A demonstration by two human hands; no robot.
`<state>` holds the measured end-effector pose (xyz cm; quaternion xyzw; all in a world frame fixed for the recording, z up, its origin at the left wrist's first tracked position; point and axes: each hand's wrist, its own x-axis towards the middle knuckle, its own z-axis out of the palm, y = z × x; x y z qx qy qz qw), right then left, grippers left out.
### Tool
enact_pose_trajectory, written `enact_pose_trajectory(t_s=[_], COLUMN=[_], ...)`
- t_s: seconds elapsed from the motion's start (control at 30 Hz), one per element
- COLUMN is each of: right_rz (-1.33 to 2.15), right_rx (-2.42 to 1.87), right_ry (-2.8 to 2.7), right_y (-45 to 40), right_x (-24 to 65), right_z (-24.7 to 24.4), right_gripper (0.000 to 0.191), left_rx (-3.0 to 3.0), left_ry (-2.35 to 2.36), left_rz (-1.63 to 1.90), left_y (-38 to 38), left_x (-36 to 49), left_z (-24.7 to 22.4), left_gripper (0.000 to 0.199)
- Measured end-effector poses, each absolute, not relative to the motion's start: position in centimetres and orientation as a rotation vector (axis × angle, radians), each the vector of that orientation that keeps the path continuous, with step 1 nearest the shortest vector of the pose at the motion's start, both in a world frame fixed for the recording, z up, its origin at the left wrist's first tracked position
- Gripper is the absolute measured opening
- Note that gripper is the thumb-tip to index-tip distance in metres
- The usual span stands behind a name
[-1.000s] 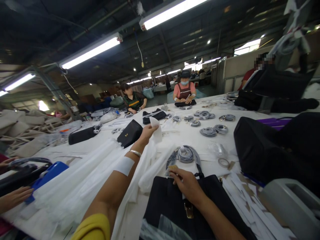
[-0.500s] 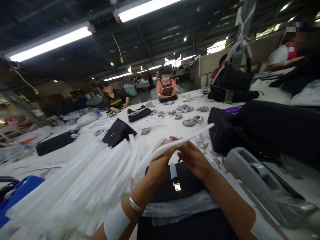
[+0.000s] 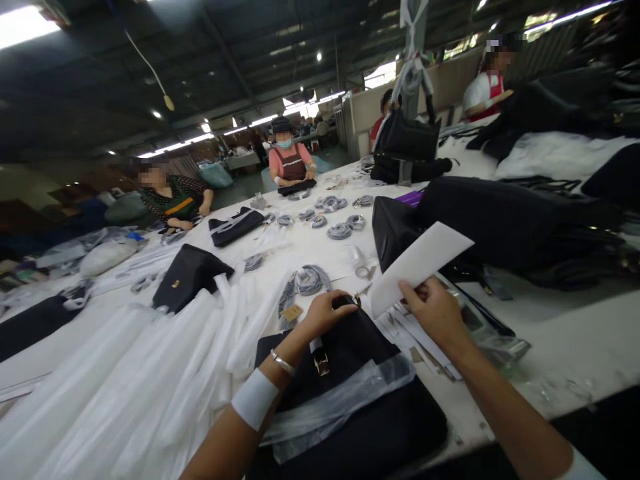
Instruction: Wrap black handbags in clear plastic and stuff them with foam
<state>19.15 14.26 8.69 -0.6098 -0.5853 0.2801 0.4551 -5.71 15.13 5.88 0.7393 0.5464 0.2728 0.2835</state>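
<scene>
In front of me lies a black bag (image 3: pixel 400 413) with a gold buckle (image 3: pixel 321 363) on a strap and a clear plastic strip (image 3: pixel 345 400) across it. My left hand (image 3: pixel 327 312) pinches the bag's top edge near a small metal zip part; its fingertips are partly hidden. Off to the right, my right hand (image 3: pixel 434 308) grips a flat white card (image 3: pixel 425 263) by its lower edge, raised over some narrow white strips (image 3: pixel 423 343). Just beyond my left hand is a coiled grey strap (image 3: pixel 309 279) with a brown tag (image 3: pixel 291 313).
Long white foam-like wraps (image 3: pixel 135 387) are heaped at the left. A black bag (image 3: pixel 193 277) stands behind them. Large black bags (image 3: pixel 500 227) lie at the right. Several grey strap coils (image 3: pixel 340 231) dot the white table (image 3: pixel 280 250). Co-workers (image 3: pixel 293 160) sit across it.
My left hand has let go of the white card and come down onto the bag's top edge. My right hand has carried the card rightward and turned its face towards me. The view has swung right.
</scene>
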Motion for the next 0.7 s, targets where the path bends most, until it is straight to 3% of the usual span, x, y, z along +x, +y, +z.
enact_pose_trajectory(t_s=[0.13, 0.33, 0.43, 0.57, 0.7], right_rz=[0.884, 1.232, 1.348, 1.337, 1.164], right_rx=[-1.453, -1.146, -1.145, -1.283, -1.285], right_ry=[-1.585, -2.235, -2.243, -2.087, -2.288], right_y=[14.5, 15.3, 15.1, 13.7, 12.8], right_x=[18.8, 19.2, 18.8, 17.8, 18.1], right_z=[8.0, 7.1, 6.7, 6.2, 6.6], right_gripper=[0.029, 0.014, 0.010, 0.016, 0.011], left_rx=[1.805, 1.723, 1.732, 1.778, 1.808], left_ry=[1.370, 1.349, 1.376, 1.439, 1.456], left_rz=[0.881, 0.975, 0.992, 1.018, 1.020], left_y=[14.7, 13.9, 14.0, 13.9, 13.6], left_x=[-6.4, -5.5, -4.8, -4.5, -4.4], left_z=[5.7, 5.1, 4.9, 5.0, 5.1], left_gripper=[0.025, 0.014, 0.014, 0.015, 0.013])
